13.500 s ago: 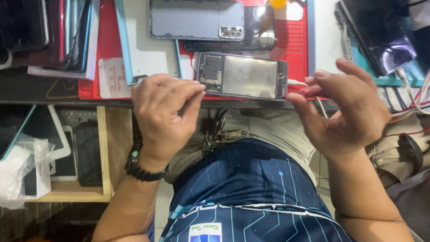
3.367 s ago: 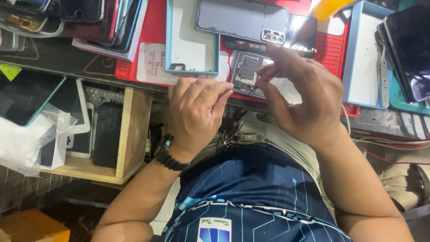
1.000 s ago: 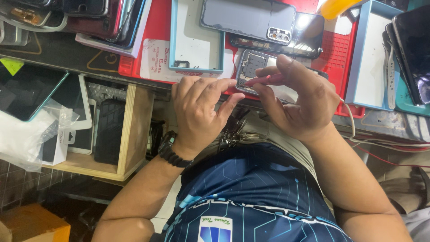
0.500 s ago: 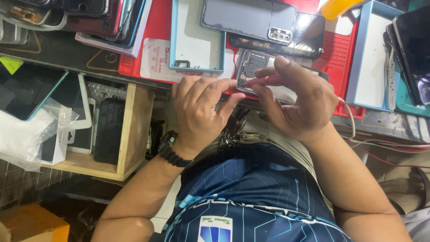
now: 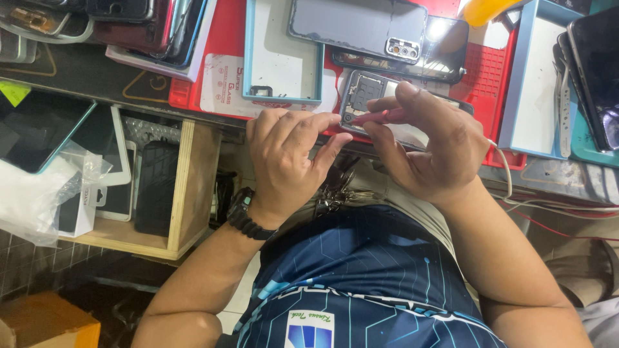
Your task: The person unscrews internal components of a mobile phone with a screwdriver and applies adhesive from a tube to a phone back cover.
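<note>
An opened smartphone [image 5: 363, 90] with its back cover off lies at the near edge of a red work mat [image 5: 485, 72]. My right hand [image 5: 432, 148] grips a slim red tool [image 5: 380, 117], its tip resting on the phone's exposed inner parts. My left hand [image 5: 287, 158], with a black watch on the wrist, rests with curled fingers on the bench edge just left of the phone, thumb reaching toward it. My right palm hides the phone's right half.
A grey phone back cover [image 5: 358, 26] and a dark phone [image 5: 445, 45] lie behind the open phone. A light-blue frame [image 5: 282, 55] sits to the left, more phones [image 5: 593, 71] to the right. A wooden shelf [image 5: 187, 187] under the bench holds tablets and a plastic bag [image 5: 39, 193].
Over the last second almost nothing has moved; the red tool stays on the phone. Earlier, both hands were off the phone at the bench edge, without the tool on it.
</note>
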